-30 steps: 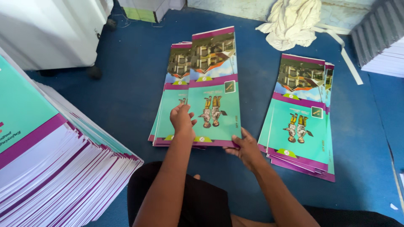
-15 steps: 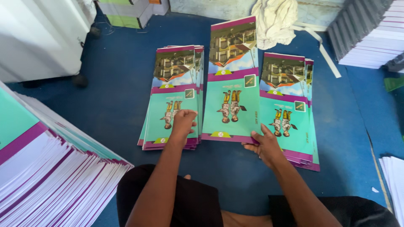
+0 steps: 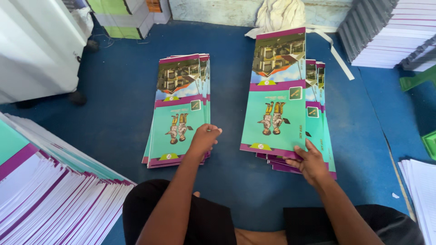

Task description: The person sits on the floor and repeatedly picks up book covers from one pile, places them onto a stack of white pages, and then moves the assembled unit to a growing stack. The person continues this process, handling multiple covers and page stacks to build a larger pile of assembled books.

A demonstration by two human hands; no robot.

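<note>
Right of centre in the frame we see a single printed cover sheet (image 3: pixel 277 95), teal and purple with a building photograph at its far end. It lies lengthwise away from the viewer and partly over the right-hand stack of covers (image 3: pixel 318 113). Its near right corner sits inside the grip of the right hand (image 3: pixel 309 161): the thumb lies on top at the purple bottom band and the fingers curl beneath the edge, so the grip is closed on the sheet at that corner. The rest of the sheet extends up the frame, beyond the hand.

Left of centre lies the left-hand stack of covers (image 3: pixel 179 109), slightly fanned. The left hand (image 3: pixel 204 138) rests at its near right corner with fingers loosely bent over the top sheet; we cannot tell whether it pinches anything or merely touches.

Both stacks rest on a blue floor (image 3: pixel 227 54). At the lower left a tall sloping pile of sheets (image 3: pixel 54 190) shows white edges with purple trim. At the upper right stands a white paper stack (image 3: pixel 395 31), and at the top centre a crumpled white cloth (image 3: pixel 279 13).
</note>
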